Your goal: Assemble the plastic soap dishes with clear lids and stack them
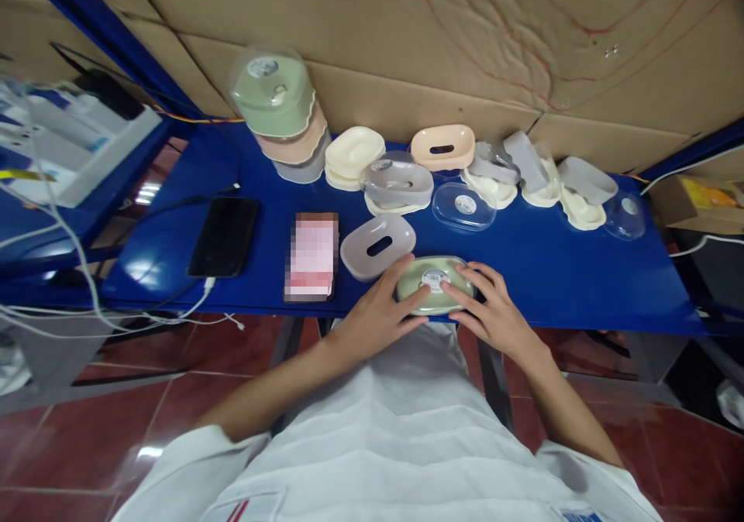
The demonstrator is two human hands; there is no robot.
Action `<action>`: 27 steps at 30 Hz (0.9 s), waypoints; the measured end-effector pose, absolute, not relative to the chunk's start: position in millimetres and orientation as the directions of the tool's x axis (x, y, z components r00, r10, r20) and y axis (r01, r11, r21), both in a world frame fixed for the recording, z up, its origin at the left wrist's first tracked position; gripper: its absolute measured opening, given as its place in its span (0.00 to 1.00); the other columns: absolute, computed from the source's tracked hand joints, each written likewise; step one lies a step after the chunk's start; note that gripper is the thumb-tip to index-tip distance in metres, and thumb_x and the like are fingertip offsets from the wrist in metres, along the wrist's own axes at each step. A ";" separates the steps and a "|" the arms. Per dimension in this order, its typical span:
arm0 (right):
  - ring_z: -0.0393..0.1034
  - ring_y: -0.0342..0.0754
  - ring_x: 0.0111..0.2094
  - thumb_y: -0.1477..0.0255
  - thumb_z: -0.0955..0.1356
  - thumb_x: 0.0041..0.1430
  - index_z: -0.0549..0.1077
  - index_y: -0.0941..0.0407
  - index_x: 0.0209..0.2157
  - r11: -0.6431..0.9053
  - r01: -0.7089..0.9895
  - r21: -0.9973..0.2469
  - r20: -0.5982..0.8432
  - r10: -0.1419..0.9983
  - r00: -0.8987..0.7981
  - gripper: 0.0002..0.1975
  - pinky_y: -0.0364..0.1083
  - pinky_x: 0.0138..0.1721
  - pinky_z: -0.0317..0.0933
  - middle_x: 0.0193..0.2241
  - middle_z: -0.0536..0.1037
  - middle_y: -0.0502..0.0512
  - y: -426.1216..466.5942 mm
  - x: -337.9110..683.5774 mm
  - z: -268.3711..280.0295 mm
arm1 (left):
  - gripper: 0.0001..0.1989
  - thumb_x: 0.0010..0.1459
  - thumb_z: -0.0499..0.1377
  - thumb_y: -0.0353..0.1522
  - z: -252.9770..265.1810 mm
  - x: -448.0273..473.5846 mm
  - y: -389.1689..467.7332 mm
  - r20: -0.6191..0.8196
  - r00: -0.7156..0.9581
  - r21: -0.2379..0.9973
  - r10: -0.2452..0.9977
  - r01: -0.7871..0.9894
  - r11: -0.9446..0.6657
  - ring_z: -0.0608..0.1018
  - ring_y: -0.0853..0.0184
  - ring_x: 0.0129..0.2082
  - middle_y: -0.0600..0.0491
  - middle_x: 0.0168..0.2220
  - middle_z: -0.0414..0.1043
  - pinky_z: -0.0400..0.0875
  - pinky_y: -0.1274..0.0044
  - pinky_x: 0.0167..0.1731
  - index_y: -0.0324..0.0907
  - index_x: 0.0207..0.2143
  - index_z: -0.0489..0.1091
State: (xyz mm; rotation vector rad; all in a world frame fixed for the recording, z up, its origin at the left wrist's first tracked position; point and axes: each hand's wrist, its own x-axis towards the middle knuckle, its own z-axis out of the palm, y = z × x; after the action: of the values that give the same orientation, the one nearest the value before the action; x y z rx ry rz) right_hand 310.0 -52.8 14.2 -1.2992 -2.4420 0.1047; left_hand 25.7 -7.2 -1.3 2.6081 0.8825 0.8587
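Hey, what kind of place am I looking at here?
Probably a small packing or assembly workstation: a blue table against cardboard sheets, stacked soap boxes, loose clear lids, both hands on a green soap box.

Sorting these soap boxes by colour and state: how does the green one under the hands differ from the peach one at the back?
The green box wears a clear lid with a round sticker; the peach box shows none, only an open slot. The green one sits at the near table edge between both hands, the peach one untouched by the cardboard. Both are rounded oblongs.
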 end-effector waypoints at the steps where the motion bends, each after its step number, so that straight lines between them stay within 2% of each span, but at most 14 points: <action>1: 0.59 0.66 0.71 0.58 0.69 0.73 0.66 0.39 0.73 0.582 0.774 -0.249 0.304 0.806 -0.508 0.30 0.69 0.67 0.65 0.70 0.68 0.59 -52.9 311.8 13.5 | 0.25 0.69 0.67 0.38 -1.2 28.2 -8.3 0.447 0.638 0.402 0.627 0.482 -0.778 0.64 0.42 0.75 0.34 0.74 0.55 0.76 0.53 0.64 0.47 0.64 0.67; 5: 0.63 0.65 0.71 0.51 0.59 0.77 0.56 0.42 0.77 0.578 0.703 -0.415 0.393 0.811 -0.434 0.32 0.68 0.67 0.66 0.72 0.66 0.62 -45.7 326.1 15.7 | 0.22 0.70 0.66 0.37 8.2 25.4 -14.3 0.521 0.623 0.388 0.583 0.436 -0.812 0.67 0.45 0.73 0.33 0.71 0.59 0.76 0.54 0.64 0.45 0.62 0.67; 8: 0.63 0.62 0.72 0.58 0.56 0.80 0.54 0.44 0.78 0.503 0.729 -0.465 0.420 0.850 -0.318 0.30 0.65 0.69 0.64 0.72 0.67 0.60 -26.6 326.7 28.0 | 0.22 0.69 0.67 0.36 28.5 0.6 -18.1 0.571 0.547 0.423 0.612 0.443 -0.791 0.70 0.49 0.71 0.37 0.70 0.61 0.78 0.57 0.63 0.47 0.61 0.67; 10: 0.63 0.61 0.72 0.62 0.60 0.79 0.56 0.45 0.77 0.531 0.748 -0.397 0.414 0.831 -0.371 0.30 0.65 0.71 0.62 0.73 0.67 0.59 -8.5 313.3 38.5 | 0.24 0.66 0.70 0.37 45.0 -26.3 -15.6 0.610 0.426 0.429 0.668 0.531 -0.731 0.72 0.50 0.69 0.41 0.70 0.62 0.80 0.58 0.60 0.50 0.60 0.68; 12: 0.61 0.60 0.74 0.63 0.63 0.78 0.58 0.47 0.77 0.630 0.718 -0.298 0.369 0.769 -0.522 0.30 0.64 0.72 0.60 0.74 0.65 0.59 10.3 289.8 46.5 | 0.26 0.62 0.73 0.40 58.1 -56.6 -6.0 0.655 0.248 0.403 0.714 0.685 -0.607 0.73 0.48 0.67 0.45 0.68 0.63 0.79 0.55 0.60 0.51 0.57 0.68; 14: 0.57 0.60 0.75 0.62 0.64 0.77 0.60 0.49 0.76 0.720 0.663 -0.205 0.298 0.692 -0.658 0.30 0.64 0.74 0.57 0.75 0.63 0.60 26.3 262.9 49.4 | 0.25 0.63 0.72 0.41 63.2 -84.8 10.3 0.653 0.062 0.420 0.755 0.799 -0.430 0.71 0.46 0.68 0.45 0.68 0.63 0.72 0.49 0.65 0.50 0.58 0.67; 17: 0.56 0.61 0.76 0.62 0.65 0.77 0.62 0.53 0.75 0.765 0.633 -0.113 0.219 0.641 -0.736 0.30 0.67 0.75 0.52 0.74 0.64 0.62 41.1 234.0 44.5 | 0.26 0.64 0.70 0.44 54.6 -113.8 39.6 0.622 -0.083 0.417 0.778 0.877 -0.240 0.68 0.43 0.69 0.42 0.67 0.62 0.67 0.48 0.68 0.46 0.58 0.68; 21: 0.64 0.61 0.71 0.63 0.65 0.77 0.67 0.54 0.71 0.745 0.662 -0.076 0.209 0.661 -0.720 0.26 0.67 0.73 0.55 0.69 0.72 0.65 45.0 233.5 31.7 | 0.27 0.60 0.70 0.43 33.1 -121.1 68.3 0.538 -0.150 0.390 0.830 0.917 -0.087 0.68 0.39 0.67 0.36 0.66 0.62 0.64 0.48 0.66 0.43 0.56 0.69; 27: 0.64 0.61 0.71 0.62 0.64 0.78 0.67 0.52 0.70 0.685 0.726 -0.066 0.227 0.719 -0.657 0.25 0.67 0.72 0.54 0.69 0.72 0.64 35.6 250.4 30.3 | 0.30 0.59 0.70 0.44 22.1 -110.7 82.4 0.472 -0.167 0.363 0.866 0.932 -0.019 0.66 0.34 0.64 0.28 0.64 0.61 0.60 0.45 0.64 0.38 0.57 0.68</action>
State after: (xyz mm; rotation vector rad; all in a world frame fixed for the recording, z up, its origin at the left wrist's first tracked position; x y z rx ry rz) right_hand 250.4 35.6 30.3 -1.1606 -2.6625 -0.0441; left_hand -110.7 82.4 22.1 2.0927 2.2716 1.0057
